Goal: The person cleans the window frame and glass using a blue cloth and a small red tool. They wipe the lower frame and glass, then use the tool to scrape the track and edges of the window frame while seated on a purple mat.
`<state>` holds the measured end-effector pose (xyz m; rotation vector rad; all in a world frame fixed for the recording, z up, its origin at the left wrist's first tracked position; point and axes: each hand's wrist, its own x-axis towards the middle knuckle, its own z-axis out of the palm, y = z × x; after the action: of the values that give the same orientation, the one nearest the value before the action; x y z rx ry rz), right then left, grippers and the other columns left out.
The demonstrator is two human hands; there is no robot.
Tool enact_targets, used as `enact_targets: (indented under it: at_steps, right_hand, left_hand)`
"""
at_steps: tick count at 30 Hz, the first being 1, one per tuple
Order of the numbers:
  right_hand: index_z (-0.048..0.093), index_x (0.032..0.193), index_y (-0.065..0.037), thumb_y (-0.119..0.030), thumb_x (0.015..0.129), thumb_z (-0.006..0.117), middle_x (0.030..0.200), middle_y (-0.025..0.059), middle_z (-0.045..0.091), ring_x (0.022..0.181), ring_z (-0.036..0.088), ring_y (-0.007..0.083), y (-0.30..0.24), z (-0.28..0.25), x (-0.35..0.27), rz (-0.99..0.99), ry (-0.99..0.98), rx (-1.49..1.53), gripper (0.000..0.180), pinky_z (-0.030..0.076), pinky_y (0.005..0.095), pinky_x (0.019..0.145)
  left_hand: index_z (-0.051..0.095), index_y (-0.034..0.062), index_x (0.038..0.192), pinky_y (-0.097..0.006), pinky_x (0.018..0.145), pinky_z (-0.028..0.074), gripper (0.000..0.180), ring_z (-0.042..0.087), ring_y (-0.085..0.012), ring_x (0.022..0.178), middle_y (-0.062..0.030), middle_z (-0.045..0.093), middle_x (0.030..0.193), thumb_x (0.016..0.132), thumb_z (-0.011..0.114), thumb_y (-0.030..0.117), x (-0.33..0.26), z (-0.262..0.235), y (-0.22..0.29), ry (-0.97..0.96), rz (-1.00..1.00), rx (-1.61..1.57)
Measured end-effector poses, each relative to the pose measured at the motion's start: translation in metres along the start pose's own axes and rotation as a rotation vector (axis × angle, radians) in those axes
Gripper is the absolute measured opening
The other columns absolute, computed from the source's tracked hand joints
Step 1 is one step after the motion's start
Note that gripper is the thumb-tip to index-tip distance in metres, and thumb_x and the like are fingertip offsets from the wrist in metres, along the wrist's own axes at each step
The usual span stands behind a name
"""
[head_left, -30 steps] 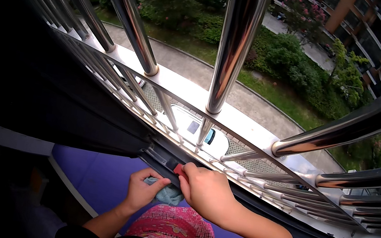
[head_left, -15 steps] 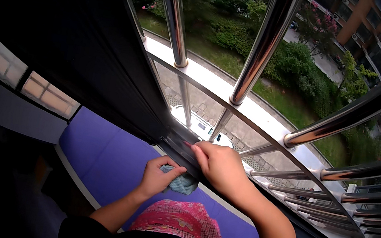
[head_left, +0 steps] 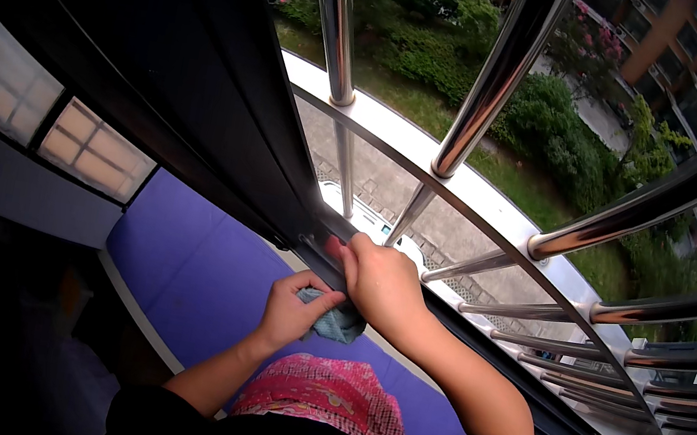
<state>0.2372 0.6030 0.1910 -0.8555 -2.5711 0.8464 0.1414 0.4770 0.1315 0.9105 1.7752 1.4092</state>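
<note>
Head view: purple padded surface (head_left: 182, 273) at left. Left hand (head_left: 287, 310) pinches a crumpled, blue-grey textured cloth (head_left: 340, 325) between thumb and fingers; cloth is bunched, its lower folds hanging loose beside the black metal window track (head_left: 321, 262). Small red object (head_left: 333, 244), blurred, shows at the track, mostly hidden by fingers. Right hand (head_left: 383, 283) is closed around it, knuckles up. Shiny round steel bars (head_left: 507, 69) stand beyond, at right.

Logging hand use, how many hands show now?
2: the left hand holding the blue-green cloth, and the right hand gripping a red object at the window track.
</note>
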Motion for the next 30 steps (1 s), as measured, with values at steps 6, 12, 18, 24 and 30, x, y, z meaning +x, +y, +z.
enact_targets:
  at_steps: [6,12,18,24,30]
  right_hand:
    - [0.054,0.081,-0.004,-0.021,0.086,0.054,0.059,0.0187,0.058,0.056,0.058,0.039,-0.001,-0.004,-0.002,0.023,0.02,0.02,0.018,0.047,0.0462,0.054]
    - [0.05,0.081,-0.002,-0.022,0.09,0.048,0.059,0.0167,0.06,0.055,0.061,0.0343,0.0,-0.002,-0.008,-0.004,-0.007,-0.066,0.022,0.048,0.0433,0.052]
    - [0.051,0.083,-0.001,-0.022,0.091,0.047,0.064,0.0169,0.06,0.058,0.062,0.0335,-0.002,0.004,-0.006,-0.012,-0.026,-0.077,0.023,0.049,0.042,0.053]
    - [0.054,0.084,-0.001,-0.021,0.09,0.05,0.079,0.0179,0.055,0.064,0.061,0.0338,0.001,0.013,-0.008,-0.032,0.061,-0.057,0.021,0.05,0.0409,0.057]
    - [0.054,0.084,0.0,-0.02,0.088,0.052,0.081,0.0151,0.056,0.065,0.063,0.0313,0.001,0.004,-0.009,-0.014,-0.014,-0.118,0.021,0.051,0.0387,0.054]
  left_hand:
    - [0.062,0.0001,0.075,-0.022,0.063,0.045,0.012,0.055,-0.0061,0.07,-0.0025,0.063,0.073,0.076,0.072,0.006,-0.001,0.0,-0.001,0.007,0.006,-0.01]
    - [0.061,0.0001,0.075,-0.022,0.063,0.045,0.012,0.054,-0.0058,0.069,-0.0019,0.062,0.072,0.077,0.071,0.006,0.0,0.002,-0.002,0.018,0.015,-0.017]
    - [0.061,0.0003,0.076,-0.022,0.061,0.044,0.014,0.054,-0.0057,0.068,-0.0013,0.061,0.072,0.078,0.072,0.008,-0.001,0.0,-0.005,0.026,0.007,0.002]
    - [0.061,0.0004,0.076,-0.022,0.062,0.044,0.014,0.054,-0.0057,0.069,-0.0011,0.062,0.073,0.079,0.072,0.009,-0.001,0.003,-0.004,0.01,0.013,-0.02]
    - [0.061,0.0006,0.077,-0.022,0.062,0.044,0.014,0.054,-0.0055,0.07,-0.0013,0.062,0.075,0.078,0.072,0.009,-0.002,0.0,-0.004,0.015,-0.007,-0.03]
